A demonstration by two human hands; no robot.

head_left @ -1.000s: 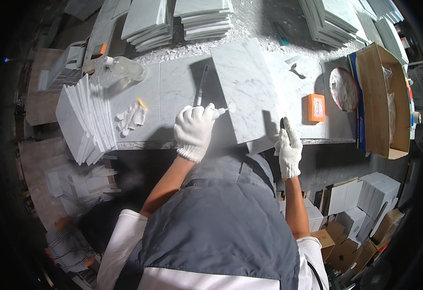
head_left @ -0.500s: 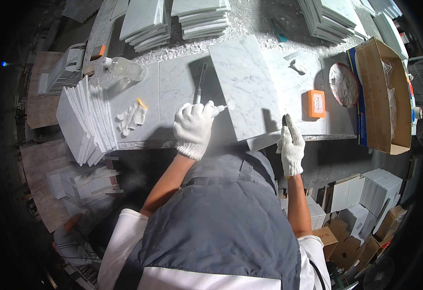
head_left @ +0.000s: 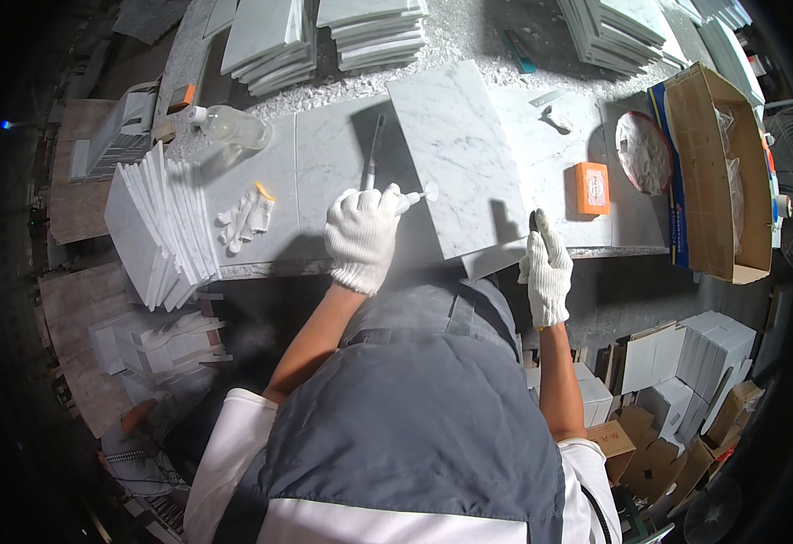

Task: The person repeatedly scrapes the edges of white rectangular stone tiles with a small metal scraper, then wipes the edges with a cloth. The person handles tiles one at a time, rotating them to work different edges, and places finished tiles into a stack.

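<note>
A white marble tile point(head_left: 455, 154) lies tilted on the stone workbench point(head_left: 324, 163) in front of me. My left hand point(head_left: 362, 234), in a white knit glove, grips a thin rotary tool point(head_left: 405, 201) whose tip touches the tile's left edge, with its hose running away over the bench. My right hand point(head_left: 546, 267), also gloved, holds the tile's near right corner at the bench edge. Fine dust hangs below the tool.
A row of upright white tiles point(head_left: 156, 227) stands left, a spare glove point(head_left: 247, 216) and clear bottle point(head_left: 233, 127) near it. An orange block point(head_left: 592, 188) and a cardboard box point(head_left: 718, 172) sit right. Tile stacks point(head_left: 374, 27) line the back; boxes point(head_left: 686, 363) lie below.
Both hands stay nearly in place; the tool tip has shifted slightly along the tile's edge and a dust haze has grown below my left hand.
</note>
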